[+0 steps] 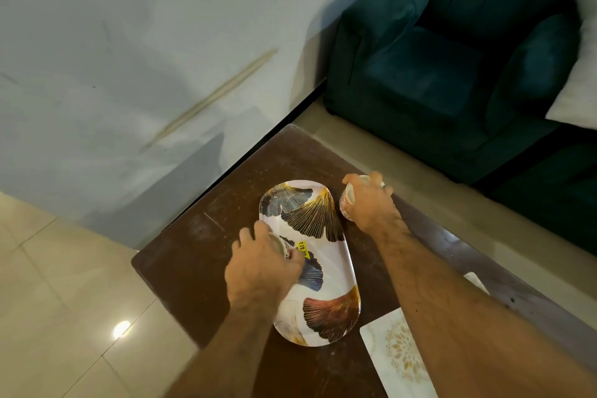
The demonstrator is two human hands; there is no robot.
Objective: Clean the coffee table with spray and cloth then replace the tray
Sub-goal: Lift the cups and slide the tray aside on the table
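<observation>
while both hands are busy with cups, worth noting how little has been cleaned: dusty brown coffee table point(200, 255) showing pale specks and smears, no spray bottle or cloth anywhere in view. oval tray point(326, 255) with a gold and blue leaf print lying flat near the middle of the tabletop, a yellow price sticker point(303, 249) on its face. left hand point(261, 268) reaching over the near-left edge of the tray, fingers curled round a small cup point(284, 247) that sits on or just above the tray, mostly hidden under the knuckles. right hand point(368, 200) off the far-right end of the tray, fingers wrapped round a second cup point(348, 200), lifted or resting on the bare table, cannot tell which. pale patterned mat point(397, 352) lying at the near-right corner of the table, just beside the tray and apart from it. dark green sofa point(452, 68) beyond the table, tiled floor point(64, 300) to the left. judging by all this, clearing the cups seems the step in hand, with the tray to be lifted off next. looks stiff, light and glossy, probably melamine or similar, so likely slippery on a smooth face and liable to chip if knocked on the table edge. best taken by the raised rim at the two long sides or the two rounded ends, thumbs over the lip, kept level. cups probably ceramic and breakable, so better set down well away from the table edge before any wiping.
</observation>
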